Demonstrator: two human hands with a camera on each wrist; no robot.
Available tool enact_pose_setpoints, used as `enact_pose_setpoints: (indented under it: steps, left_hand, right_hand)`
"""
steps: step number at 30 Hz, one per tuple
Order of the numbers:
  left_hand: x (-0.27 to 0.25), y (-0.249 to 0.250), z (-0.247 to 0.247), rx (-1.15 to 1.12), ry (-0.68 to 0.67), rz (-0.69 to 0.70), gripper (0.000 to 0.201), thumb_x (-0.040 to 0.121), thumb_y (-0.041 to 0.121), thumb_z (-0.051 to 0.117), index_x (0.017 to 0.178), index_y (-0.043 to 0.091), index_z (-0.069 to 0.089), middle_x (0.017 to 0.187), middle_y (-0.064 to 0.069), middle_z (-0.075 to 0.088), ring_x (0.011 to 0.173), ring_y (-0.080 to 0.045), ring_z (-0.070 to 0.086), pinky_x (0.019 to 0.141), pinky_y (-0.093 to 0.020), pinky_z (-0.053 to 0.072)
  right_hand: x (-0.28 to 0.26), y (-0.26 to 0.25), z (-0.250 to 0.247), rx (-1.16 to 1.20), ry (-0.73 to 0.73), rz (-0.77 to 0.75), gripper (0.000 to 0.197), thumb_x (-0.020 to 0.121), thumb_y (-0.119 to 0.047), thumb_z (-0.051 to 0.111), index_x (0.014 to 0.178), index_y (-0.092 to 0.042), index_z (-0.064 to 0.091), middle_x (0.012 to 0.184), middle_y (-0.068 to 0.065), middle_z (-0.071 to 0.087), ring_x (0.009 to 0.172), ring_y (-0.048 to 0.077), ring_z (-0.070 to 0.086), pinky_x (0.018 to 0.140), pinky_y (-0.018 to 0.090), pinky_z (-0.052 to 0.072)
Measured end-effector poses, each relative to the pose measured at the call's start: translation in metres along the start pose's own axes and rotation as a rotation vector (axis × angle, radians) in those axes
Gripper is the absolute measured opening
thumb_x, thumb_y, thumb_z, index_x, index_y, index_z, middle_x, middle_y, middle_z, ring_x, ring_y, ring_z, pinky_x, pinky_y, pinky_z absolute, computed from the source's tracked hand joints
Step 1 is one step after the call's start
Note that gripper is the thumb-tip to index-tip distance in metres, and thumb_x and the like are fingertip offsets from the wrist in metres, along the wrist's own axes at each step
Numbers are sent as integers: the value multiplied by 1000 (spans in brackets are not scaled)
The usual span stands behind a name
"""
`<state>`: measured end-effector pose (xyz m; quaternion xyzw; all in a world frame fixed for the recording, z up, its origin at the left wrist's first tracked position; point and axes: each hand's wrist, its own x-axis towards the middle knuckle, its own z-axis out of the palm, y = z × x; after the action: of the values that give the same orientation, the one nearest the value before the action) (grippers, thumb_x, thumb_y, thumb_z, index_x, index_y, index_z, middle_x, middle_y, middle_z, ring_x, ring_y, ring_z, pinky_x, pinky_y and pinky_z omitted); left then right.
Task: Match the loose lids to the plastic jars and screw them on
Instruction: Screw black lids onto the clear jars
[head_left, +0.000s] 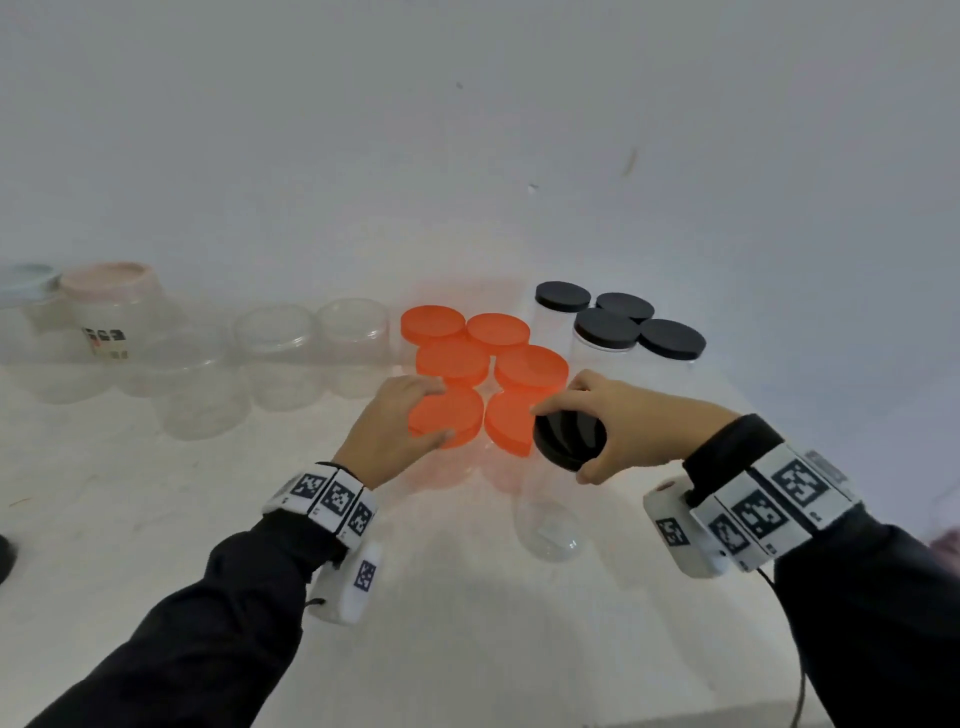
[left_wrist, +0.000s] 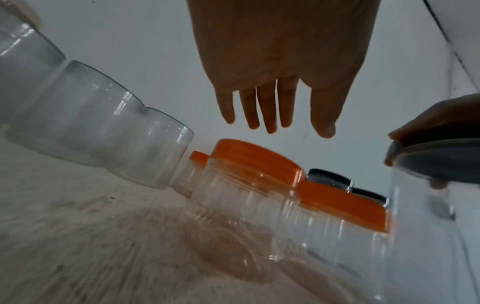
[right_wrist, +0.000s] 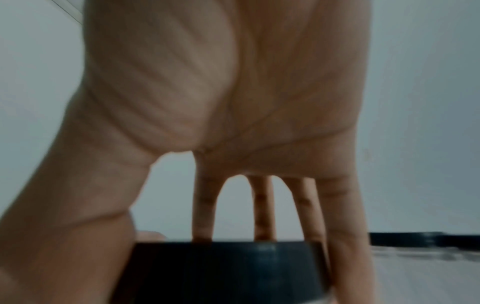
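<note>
While my right hand (head_left: 618, 426) grips the black lid (head_left: 570, 439) on its clear jar (head_left: 550, 525) and my left hand (head_left: 395, 428) hangs open, a crooked lid could jam, or tip that jar.

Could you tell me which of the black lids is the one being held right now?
The black lid nearest the camera, on the tall clear jar: the right hand grips its rim. The other four sit untouched on jars near the wall.
</note>
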<state>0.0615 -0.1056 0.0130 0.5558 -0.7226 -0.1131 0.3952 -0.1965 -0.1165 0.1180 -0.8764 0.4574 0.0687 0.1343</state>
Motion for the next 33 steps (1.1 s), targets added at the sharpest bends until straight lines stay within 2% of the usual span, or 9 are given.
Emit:
enact_pose_setpoints:
  steps: [2, 5, 7, 10, 12, 16, 22, 29, 33]
  left_hand:
    - [11, -4, 10, 94, -48, -26, 62, 78, 38, 72, 129, 12, 50, 142, -2, 42, 133, -17, 30, 112, -31, 20]
    - [21, -6, 21, 175, -134, -104, 82, 75, 57, 65, 138, 12, 40, 151, -3, 28, 140, -19, 19, 114, -33, 13]
    - [23, -6, 28, 237, -187, -148, 101, 64, 77, 41, 141, 13, 35, 153, -2, 24, 141, -16, 18, 114, -36, 11]
    - [22, -8, 35, 326, -198, -160, 108, 57, 81, 21, 142, 16, 35, 153, 1, 24, 141, -14, 18, 114, -40, 7]
    - [22, -10, 37, 314, -167, -151, 105, 58, 80, 23, 141, 17, 37, 152, 1, 27, 141, -14, 20, 114, -39, 7]
    - [21, -12, 39, 272, -134, -137, 101, 60, 79, 27, 139, 17, 40, 151, 1, 30, 140, -14, 22, 114, -36, 8]
    - [20, -11, 39, 245, -101, -121, 99, 62, 78, 30, 138, 16, 42, 150, 0, 32, 138, -14, 25, 113, -33, 10]
    - [19, -9, 40, 236, -103, -138, 100, 61, 79, 31, 139, 17, 41, 150, 1, 31, 139, -13, 24, 116, -38, 12]
    - [20, -11, 36, 185, -144, -153, 120, 49, 96, 27, 140, 18, 40, 151, 4, 28, 140, -11, 20, 116, -38, 10]
  right_hand:
    - [-4, 24, 1, -86, 35, 67, 79, 74, -24, 74, 137, -40, 30, 126, -4, 33, 103, 20, 44, 77, 29, 44]
    - [-6, 58, 8, -148, 132, 152, 83, 75, -28, 74, 140, -36, 25, 133, 0, 31, 111, 24, 40, 85, 37, 46]
    - [-5, 77, 12, -105, 194, 193, 82, 77, -34, 73, 143, -33, 24, 139, 2, 30, 118, 25, 36, 94, 41, 44]
    - [-4, 95, 20, -78, 298, 169, 77, 81, -37, 69, 145, -27, 27, 149, 4, 20, 133, 25, 21, 104, 39, 35]
    - [-1, 102, 27, -107, 398, 129, 72, 84, -37, 66, 145, -25, 30, 148, 4, 21, 134, 22, 19, 105, 34, 35]
    - [7, 111, 44, -94, 578, 93, 64, 88, -32, 61, 144, -22, 33, 140, 4, 34, 129, 19, 30, 97, 28, 39]
    - [24, 121, 60, -64, 783, 25, 58, 78, -16, 74, 131, -7, 52, 132, 17, 52, 124, 36, 47, 97, 45, 44]
    - [30, 122, 61, -70, 787, 7, 61, 68, -11, 81, 123, -1, 57, 123, 22, 58, 116, 41, 54, 93, 48, 45]
    - [29, 117, 57, -120, 749, 47, 60, 65, -9, 82, 119, 1, 59, 119, 24, 60, 111, 42, 57, 89, 50, 48]
